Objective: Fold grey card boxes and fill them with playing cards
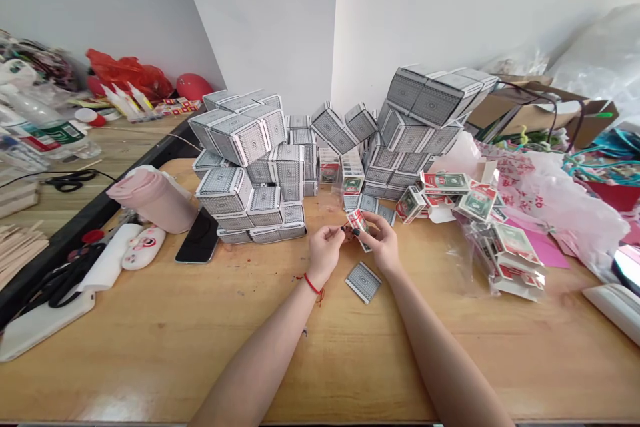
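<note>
Together both hands (353, 243) pinch a small box (358, 221); card deck (363, 281) just below.

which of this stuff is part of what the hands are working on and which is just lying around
In hand: red-and-white box held by left hand and right hand; grey deck lying beside them; stacked grey packs; printed cartons on the right.
Lying about: phone; pink tumbler; scissors; water bottle; pink plastic bag.
</note>
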Available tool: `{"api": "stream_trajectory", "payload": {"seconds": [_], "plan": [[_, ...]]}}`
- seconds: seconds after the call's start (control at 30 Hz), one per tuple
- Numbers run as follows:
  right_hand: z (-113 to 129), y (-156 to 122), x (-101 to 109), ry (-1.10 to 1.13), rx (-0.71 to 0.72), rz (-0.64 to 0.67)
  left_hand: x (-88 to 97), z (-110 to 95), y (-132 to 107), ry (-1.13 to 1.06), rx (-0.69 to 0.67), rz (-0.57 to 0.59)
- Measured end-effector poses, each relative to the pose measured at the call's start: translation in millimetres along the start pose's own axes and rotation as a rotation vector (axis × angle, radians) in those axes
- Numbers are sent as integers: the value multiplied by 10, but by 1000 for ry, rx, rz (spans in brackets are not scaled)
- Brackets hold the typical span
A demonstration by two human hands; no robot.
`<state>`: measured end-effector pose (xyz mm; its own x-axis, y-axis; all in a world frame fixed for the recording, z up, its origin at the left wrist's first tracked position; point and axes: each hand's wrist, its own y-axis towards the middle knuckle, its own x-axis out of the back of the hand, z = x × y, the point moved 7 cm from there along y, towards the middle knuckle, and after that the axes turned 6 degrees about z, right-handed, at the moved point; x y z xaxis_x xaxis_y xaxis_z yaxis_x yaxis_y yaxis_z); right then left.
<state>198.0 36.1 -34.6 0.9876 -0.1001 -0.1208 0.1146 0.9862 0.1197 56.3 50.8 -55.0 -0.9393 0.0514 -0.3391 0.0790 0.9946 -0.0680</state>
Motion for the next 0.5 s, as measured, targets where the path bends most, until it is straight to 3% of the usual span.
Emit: {"api": "stream_trajectory", "payload": {"seconds": [0.27, 0.5], "plan": [[-162, 17, 10, 669, -296, 50, -15, -38, -9, -13, 13, 14], [-87, -4, 46, 891, -357, 66, 13, -83, -9, -104, -8, 5]]}}
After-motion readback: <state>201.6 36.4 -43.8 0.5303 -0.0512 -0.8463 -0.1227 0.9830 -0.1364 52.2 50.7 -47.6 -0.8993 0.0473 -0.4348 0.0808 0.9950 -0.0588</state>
